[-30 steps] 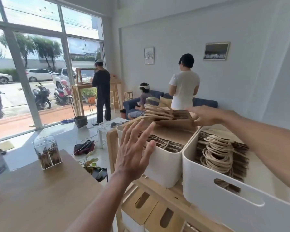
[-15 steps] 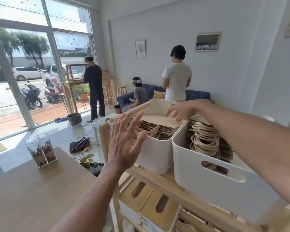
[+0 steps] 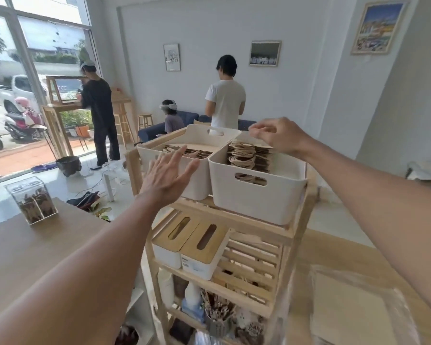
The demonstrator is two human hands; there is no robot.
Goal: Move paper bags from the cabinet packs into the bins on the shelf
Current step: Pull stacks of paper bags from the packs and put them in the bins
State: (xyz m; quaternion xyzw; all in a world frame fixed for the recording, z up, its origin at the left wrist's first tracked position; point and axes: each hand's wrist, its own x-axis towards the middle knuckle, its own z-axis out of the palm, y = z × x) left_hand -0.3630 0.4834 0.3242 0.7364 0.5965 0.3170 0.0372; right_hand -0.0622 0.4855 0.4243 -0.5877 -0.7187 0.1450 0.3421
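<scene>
Both arms reach out over the shelf point(image 3: 234, 215). The left hand point(image 3: 167, 175) is flat, palm facing the left bin point(image 3: 197, 180), with its fingers point(image 3: 177, 155) straight and spread apart. It is right in front of that bin's near wall and holds nothing. The right hand point(image 3: 279, 135) is up over the far edge of the right bin point(image 3: 259, 195). Its fingers point(image 3: 256, 130) are bent and bunched near the thumb, over the bags there. I cannot tell if they pinch one.

The two white bins sit side by side on the top of the shelf, touching. The right bin comes close to the front and right edges of the shelf. There is open space above both bins. A table point(image 3: 23, 250) is on the left, just beside the shelf, with a clear box point(image 3: 31, 200) on it.

The bags point(image 3: 249, 155) are brown paper with twisted rope handles. In the right bin they are packed together, with the handles at the top. More bags point(image 3: 184, 151) lie in the left bin, flatter and lower. A clear pack point(image 3: 353, 302) with something pale inside lies at the bottom right, blurry.
</scene>
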